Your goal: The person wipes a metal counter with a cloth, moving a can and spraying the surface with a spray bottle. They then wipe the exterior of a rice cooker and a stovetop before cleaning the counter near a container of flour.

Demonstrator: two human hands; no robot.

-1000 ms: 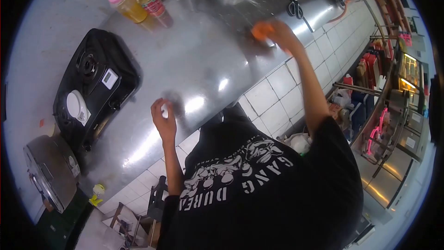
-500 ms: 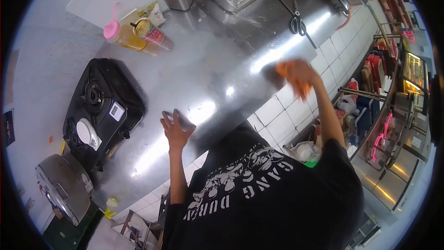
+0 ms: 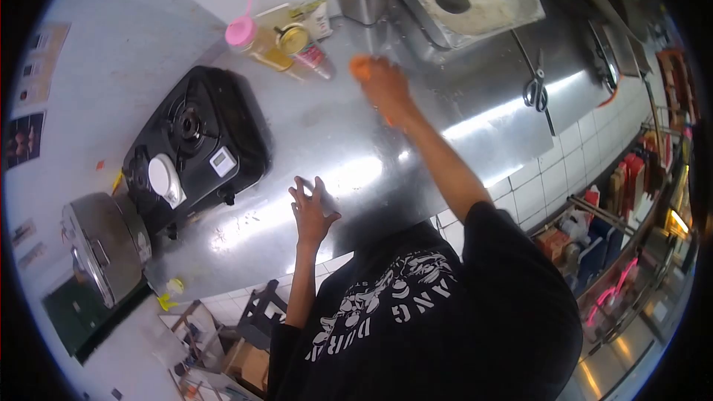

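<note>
My right hand (image 3: 388, 90) is closed around an orange cloth (image 3: 361, 68), pressed down on the stainless steel table (image 3: 319, 134). Part of the cloth is hidden under the palm. Just beyond it stand a pink-lidded bottle (image 3: 241, 33) of yellow liquid and a clear cup (image 3: 315, 56) with a printed label. My left hand (image 3: 312, 215) rests near the table's front edge, its fingers spread and nothing in them. Left of that hand is a black gas stove (image 3: 241, 126), with a round white object (image 3: 162, 176) and a small digital timer (image 3: 222, 162) on top.
A metal tray (image 3: 531, 18) sits at the back, with a black spoon (image 3: 451, 0) across it beside a steel container (image 3: 360, 0). Scissors (image 3: 535, 91) lie toward the right edge. A large metal pot (image 3: 104, 245) stands at far left. White floor tiles (image 3: 564, 160) show below the table.
My right hand has swept from the front edge far across the table with the orange cloth. My left hand stays spread near the front edge. The view has shifted left.
</note>
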